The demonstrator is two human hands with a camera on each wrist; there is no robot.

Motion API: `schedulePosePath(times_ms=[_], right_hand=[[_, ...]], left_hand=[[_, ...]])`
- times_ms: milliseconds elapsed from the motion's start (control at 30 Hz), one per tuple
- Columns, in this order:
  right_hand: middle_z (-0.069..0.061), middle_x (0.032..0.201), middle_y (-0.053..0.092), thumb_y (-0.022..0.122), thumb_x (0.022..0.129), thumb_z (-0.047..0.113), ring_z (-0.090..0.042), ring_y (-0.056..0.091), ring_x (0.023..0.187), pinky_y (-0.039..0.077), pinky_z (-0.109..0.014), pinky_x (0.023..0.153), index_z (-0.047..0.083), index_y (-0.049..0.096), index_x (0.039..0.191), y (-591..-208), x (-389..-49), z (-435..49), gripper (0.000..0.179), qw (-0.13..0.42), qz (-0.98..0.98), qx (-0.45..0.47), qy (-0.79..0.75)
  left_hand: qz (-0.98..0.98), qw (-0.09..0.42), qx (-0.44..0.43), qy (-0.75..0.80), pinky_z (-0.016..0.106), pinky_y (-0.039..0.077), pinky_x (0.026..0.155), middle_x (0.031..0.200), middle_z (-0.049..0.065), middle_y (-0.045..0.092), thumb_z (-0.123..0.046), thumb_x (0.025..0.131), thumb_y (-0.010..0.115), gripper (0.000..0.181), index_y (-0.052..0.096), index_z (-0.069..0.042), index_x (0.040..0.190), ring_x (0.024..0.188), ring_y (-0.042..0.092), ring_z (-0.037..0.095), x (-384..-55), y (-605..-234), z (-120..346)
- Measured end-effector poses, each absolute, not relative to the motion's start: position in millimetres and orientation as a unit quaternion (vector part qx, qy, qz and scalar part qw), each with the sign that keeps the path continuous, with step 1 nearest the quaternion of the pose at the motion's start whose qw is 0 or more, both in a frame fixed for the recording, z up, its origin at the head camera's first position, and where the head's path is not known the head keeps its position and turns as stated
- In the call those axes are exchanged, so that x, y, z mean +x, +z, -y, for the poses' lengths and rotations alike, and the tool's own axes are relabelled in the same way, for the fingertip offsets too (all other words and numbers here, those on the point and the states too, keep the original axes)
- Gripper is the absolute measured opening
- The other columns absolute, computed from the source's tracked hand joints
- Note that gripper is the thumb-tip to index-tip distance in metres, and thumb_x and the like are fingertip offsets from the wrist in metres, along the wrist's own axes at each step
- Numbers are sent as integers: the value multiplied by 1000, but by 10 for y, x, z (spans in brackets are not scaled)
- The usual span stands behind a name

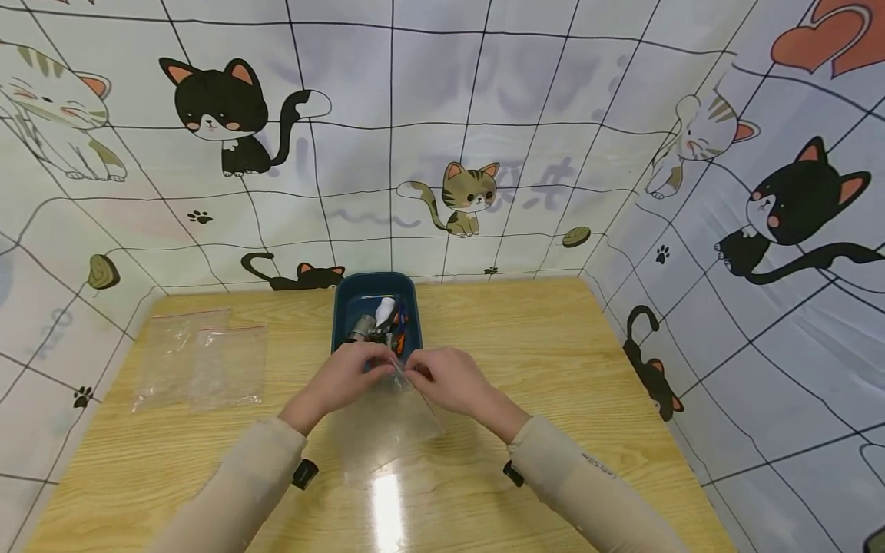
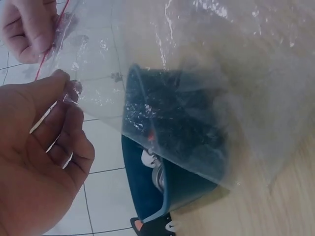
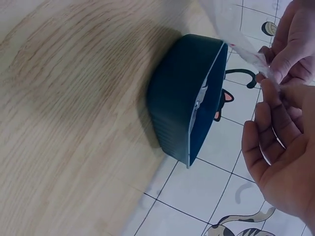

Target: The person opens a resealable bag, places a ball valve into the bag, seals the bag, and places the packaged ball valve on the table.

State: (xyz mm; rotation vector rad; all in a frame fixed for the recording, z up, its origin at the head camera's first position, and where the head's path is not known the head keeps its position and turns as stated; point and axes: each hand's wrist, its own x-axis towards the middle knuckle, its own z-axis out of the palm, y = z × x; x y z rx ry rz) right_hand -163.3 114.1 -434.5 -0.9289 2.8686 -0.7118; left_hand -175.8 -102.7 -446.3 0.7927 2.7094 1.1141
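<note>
A clear zip bag with a red line along its top edge hangs between both hands, in front of a dark blue bin. At the bag's top, my left hand pinches one corner between thumb and forefinger. My right hand pinches the same edge a little to the right. In the left wrist view the see-through bag covers part of the bin. From the right wrist, the bin appears side-on beyond the fingers of the right hand. Nothing can be made out inside the bag.
Inside the bin lie a white object, a grey metallic cylinder and some orange and black pieces. Two more clear zip bags lie flat at the left of the wooden table. A cat-print cloth stands behind and beside the table.
</note>
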Motion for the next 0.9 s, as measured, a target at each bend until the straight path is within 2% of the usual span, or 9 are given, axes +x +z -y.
schedulePosePath(times_ms=[167,400,600,900], right_hand=[[14,67,57,49,103,31,-1,47,53,40,-20,57,24,64,86,-4360,-1651,-1169,24,37,-918,-293,-263],[12,80,67,57,99,31,1,54,64,46,-20,62,22,70,102,-4365,-1656,-1183,17,39,-924,-281,-255],[10,83,70,58,98,31,1,58,68,48,-20,64,20,72,102,-4379,-1661,-1177,17,45,-928,-274,-249],[10,72,67,59,98,28,1,50,55,42,-19,55,17,73,96,-4435,-1670,-1208,19,76,-922,-273,-262]], left_hand=[[-886,53,264,378,26,48,72,94,-10,71,-24,95,64,10,72,-26,100,77,58,5,-1771,-4531,992],[-885,63,258,382,28,48,75,98,-7,71,-24,96,62,12,73,-23,100,81,59,7,-1772,-4541,938],[-882,72,265,384,27,47,73,97,-6,70,-25,98,59,12,71,-23,99,80,57,7,-1774,-4575,913],[-875,70,280,388,24,47,67,96,-7,69,-24,98,59,10,69,-24,98,74,55,5,-1770,-4654,889]])
